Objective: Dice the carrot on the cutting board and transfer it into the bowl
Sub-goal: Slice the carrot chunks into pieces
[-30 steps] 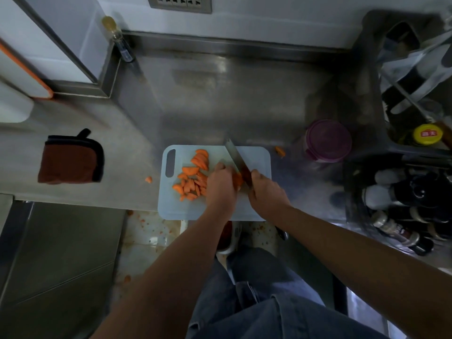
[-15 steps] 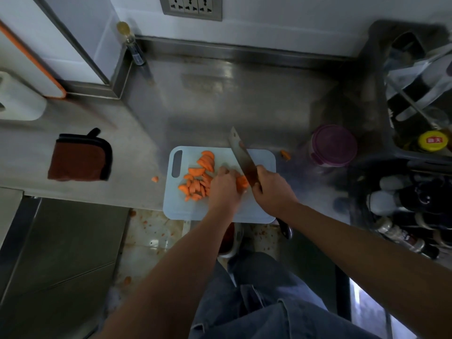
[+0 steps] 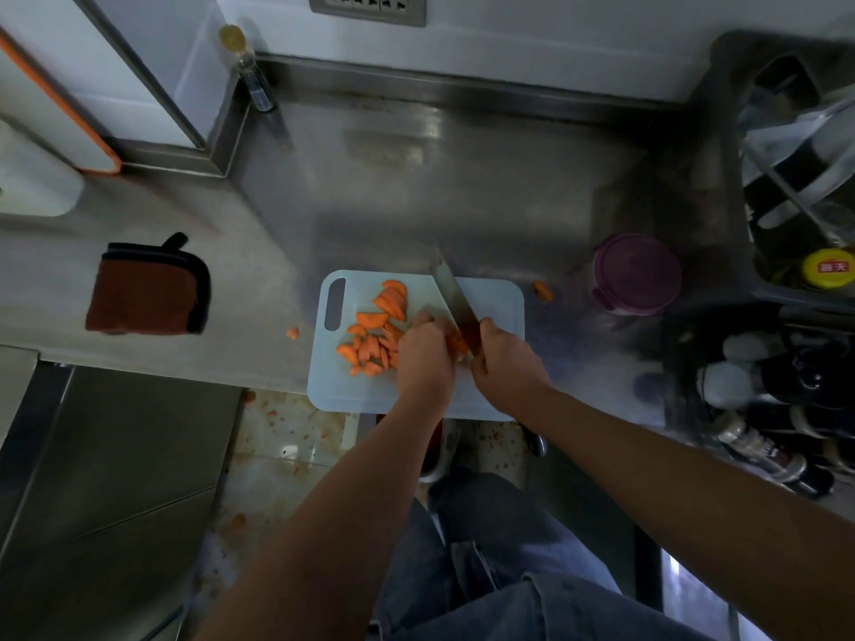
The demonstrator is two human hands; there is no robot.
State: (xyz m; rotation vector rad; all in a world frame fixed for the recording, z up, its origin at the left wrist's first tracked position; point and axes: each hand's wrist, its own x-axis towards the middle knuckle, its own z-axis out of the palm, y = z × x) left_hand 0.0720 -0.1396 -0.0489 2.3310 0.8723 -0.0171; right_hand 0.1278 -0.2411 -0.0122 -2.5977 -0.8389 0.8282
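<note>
Roughly halfway, I judge: many half-round carrot slices [image 3: 374, 335] lie on the left part of the cutting board [image 3: 492, 307]. The left hand [image 3: 423, 358] curls its fingers over the uncut carrot end [image 3: 457, 343]. The right hand [image 3: 506, 363] wraps round the handle of the knife [image 3: 455, 303]. The slices are not dice yet, and I see no bowl, so the transfer is left.

Place: kitchen
Evidence: stainless-steel counter [image 3: 416, 187], white plastic cutting board [image 3: 490, 303], sauce bottles [image 3: 758, 451] at right
</note>
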